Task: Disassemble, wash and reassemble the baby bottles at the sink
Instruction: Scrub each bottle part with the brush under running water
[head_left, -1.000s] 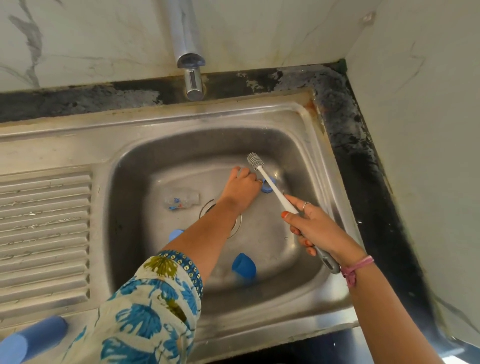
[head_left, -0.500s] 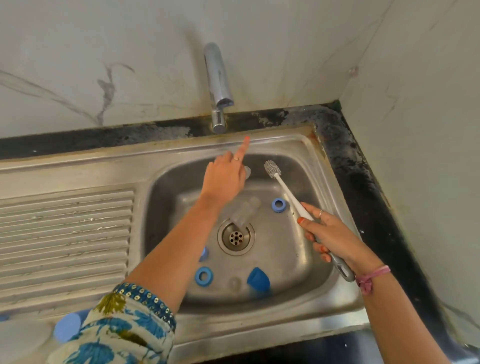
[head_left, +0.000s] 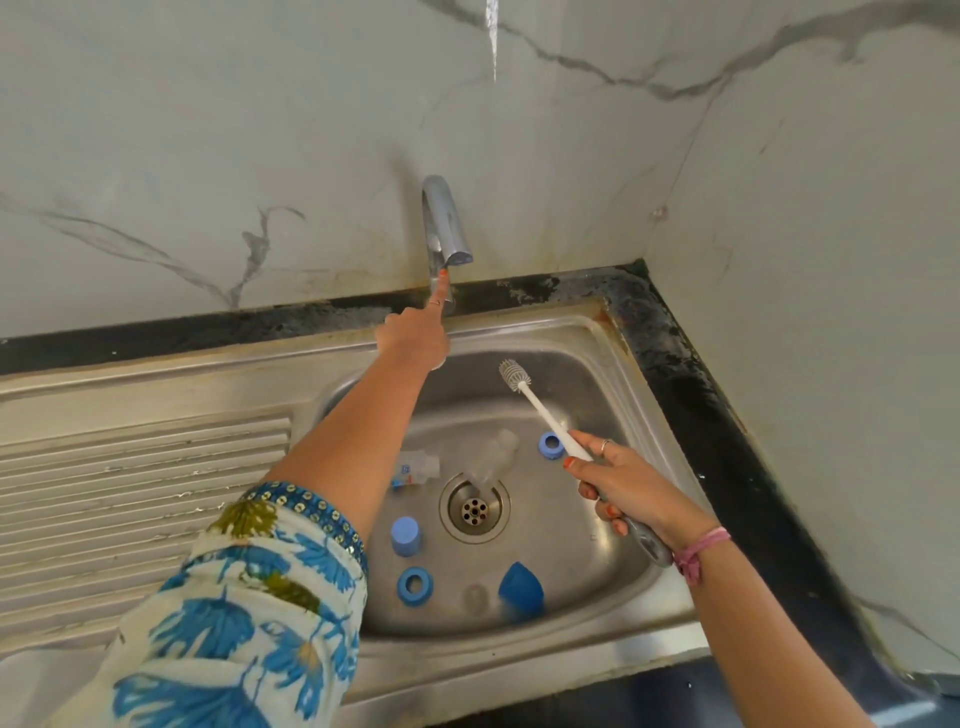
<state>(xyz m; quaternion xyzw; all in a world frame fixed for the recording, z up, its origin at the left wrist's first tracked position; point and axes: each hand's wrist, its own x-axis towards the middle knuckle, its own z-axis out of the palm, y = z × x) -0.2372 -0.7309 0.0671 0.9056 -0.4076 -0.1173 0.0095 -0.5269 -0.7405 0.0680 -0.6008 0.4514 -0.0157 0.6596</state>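
L hand (head_left: 415, 338) fingertip touches tap (head_left: 444, 223) | R hand (head_left: 628, 491) holds brush (head_left: 540, 410)

sleeve (head_left: 249, 613) cream, blue leaf print; rings (head_left: 414, 586) blue; brush (head_left: 540, 408) white; bottle (head_left: 491, 457) seemingly clear; wall (head_left: 208, 130) grey-veined marble.

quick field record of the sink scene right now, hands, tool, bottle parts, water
left hand: index finger extended, touching the underside of the tap
right hand: grips the bottle brush, bristles up over the sink basin
bottles: two clear bottles lying near the drain
blue parts: two rings, a cap, a dome cover
water: none seen running
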